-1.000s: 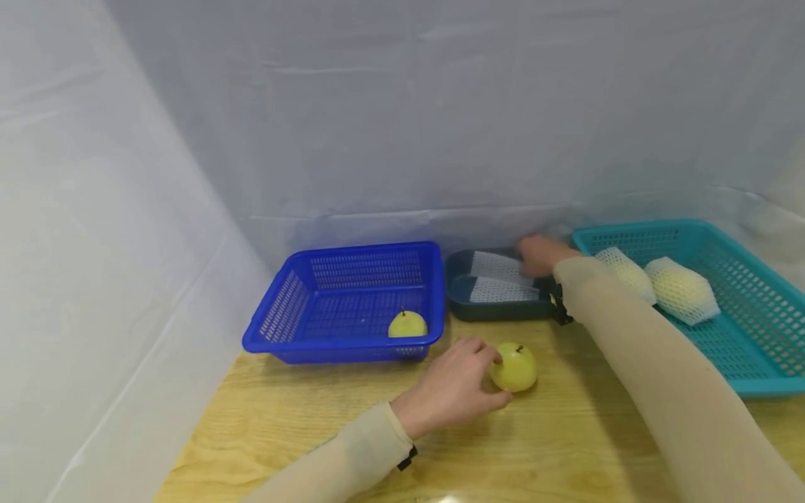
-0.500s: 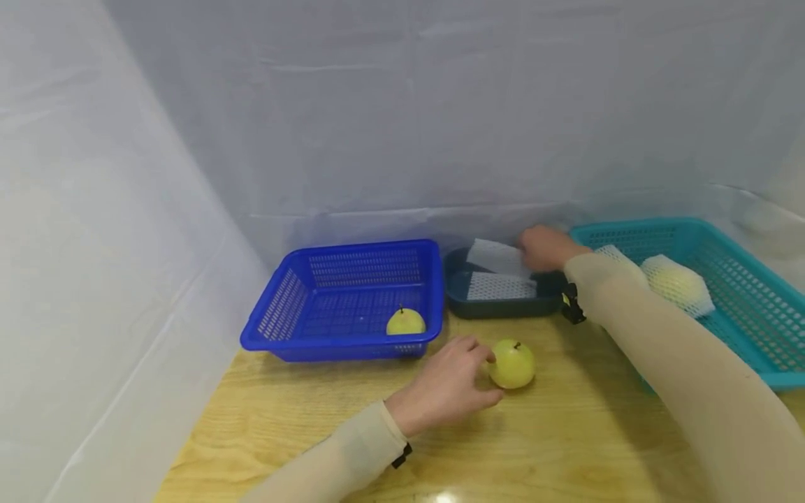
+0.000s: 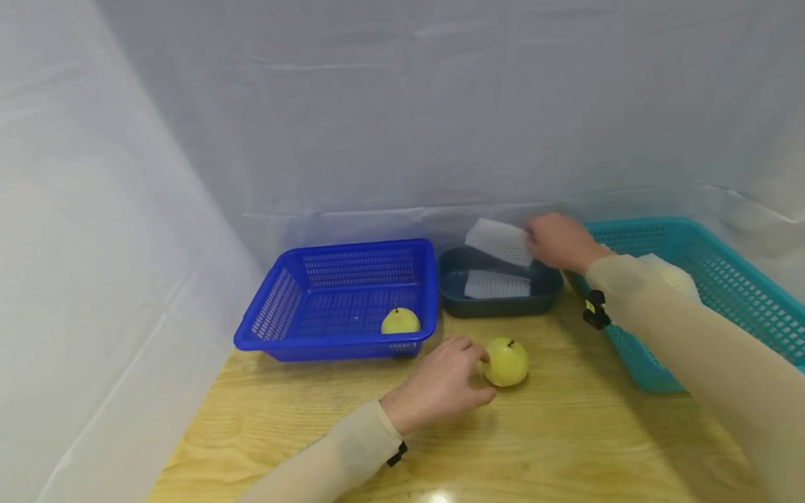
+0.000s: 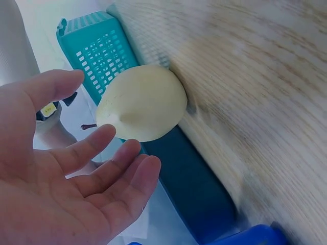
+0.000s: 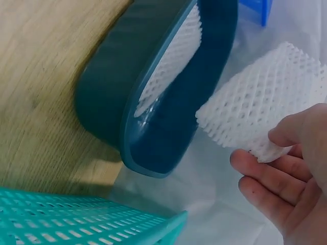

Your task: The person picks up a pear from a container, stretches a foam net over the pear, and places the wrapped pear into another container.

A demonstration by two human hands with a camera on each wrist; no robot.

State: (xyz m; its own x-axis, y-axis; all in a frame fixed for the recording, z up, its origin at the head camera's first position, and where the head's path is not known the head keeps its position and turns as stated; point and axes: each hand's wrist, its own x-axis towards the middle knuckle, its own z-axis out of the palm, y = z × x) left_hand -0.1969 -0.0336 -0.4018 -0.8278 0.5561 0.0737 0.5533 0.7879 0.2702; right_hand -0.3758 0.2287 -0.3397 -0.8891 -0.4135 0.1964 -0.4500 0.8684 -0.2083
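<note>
My right hand (image 3: 560, 241) pinches a white foam fruit net (image 3: 497, 239) by its right end, above the back of a dark teal tray (image 3: 497, 307). In the right wrist view the foam net (image 5: 260, 92) hangs flat between thumb and fingertips. A second foam net (image 3: 497, 284) lies inside the tray. On the wooden table sits a yellow pear (image 3: 506, 363), its short stem pointing up. Beside it is my left hand (image 3: 437, 388), thumb and fingers spread loosely around its left side. The left wrist view shows the fingers (image 4: 122, 158) relaxed near the pear (image 4: 145, 102), not gripping it.
A blue basket (image 3: 339, 342) stands left of the tray with another pear (image 3: 400, 321) in it. At right is a turquoise basket (image 3: 654, 374) with a net-wrapped pear (image 3: 676, 276), partly hidden by my right sleeve. White sheeting (image 3: 402, 105) hangs behind.
My right hand has lifted one foam net up out of the tray and moved slightly right. My left hand stays beside the pear.
</note>
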